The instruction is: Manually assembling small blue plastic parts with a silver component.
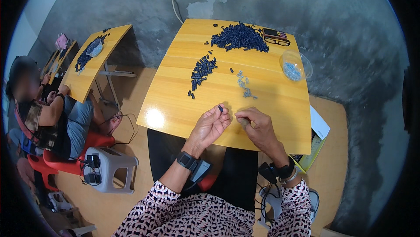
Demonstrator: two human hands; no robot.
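Note:
My left hand (211,124) pinches a small black cylindrical piece (221,109) between thumb and fingertips, above the near part of the yellow wooden table (175,106). Close beside it on the right, my right hand (257,125) has its fingers curled together. Whatever its fingertips hold, if anything, is too small or hidden to make out. Beyond the hands lie a scatter of small pale, spring-like pieces (246,87) and, to the left, a loose group of black cylindrical pieces (202,71). Farther back rises a large heap of the same black pieces (240,37).
At the table's right edge stands a clear plastic tub (292,66) with pale pieces inside. Glasses (278,42) and a phone-like device (274,33) lie at the back right. Leftward, another person sits at a second table (87,77), near a grey stool (110,169).

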